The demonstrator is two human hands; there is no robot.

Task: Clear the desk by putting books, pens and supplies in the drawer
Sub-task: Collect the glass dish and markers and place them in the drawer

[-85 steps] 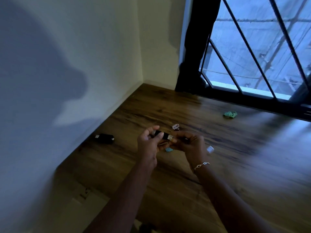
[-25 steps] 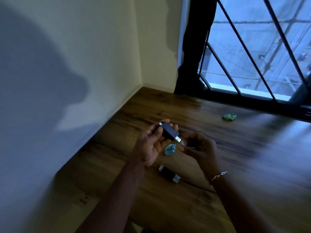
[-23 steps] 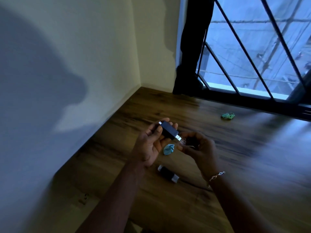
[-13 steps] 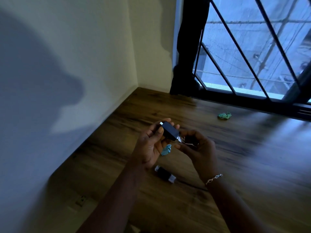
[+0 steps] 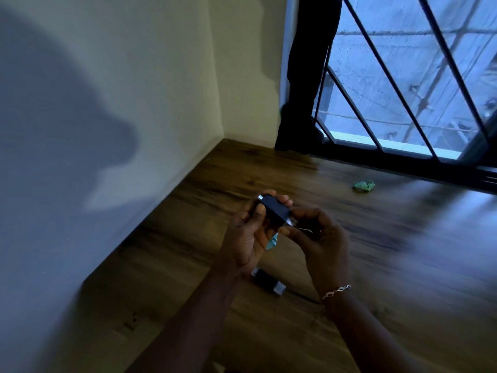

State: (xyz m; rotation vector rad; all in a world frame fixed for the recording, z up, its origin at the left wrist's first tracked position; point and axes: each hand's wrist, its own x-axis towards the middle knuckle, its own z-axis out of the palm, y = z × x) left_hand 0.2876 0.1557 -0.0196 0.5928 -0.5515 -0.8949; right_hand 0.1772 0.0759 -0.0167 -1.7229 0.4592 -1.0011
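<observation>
I have the black USB stick (image 5: pixel 274 211) held above the tabletop (image 5: pixel 390 265), left hand (image 5: pixel 247 238) curled round its body. Right hand (image 5: pixel 320 238) pinches what looks like a clear cap (image 5: pixel 301 228) at the plug. It looks light, rigid and slick, so I'd grip the flat sides.

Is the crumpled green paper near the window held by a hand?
No, the green paper lies on the desk, apart from the left hand and the right hand.

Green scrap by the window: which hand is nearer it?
Right. The right hand is down-left of the green scrap; the left hand, gripping the USB stick, farther left.
</observation>
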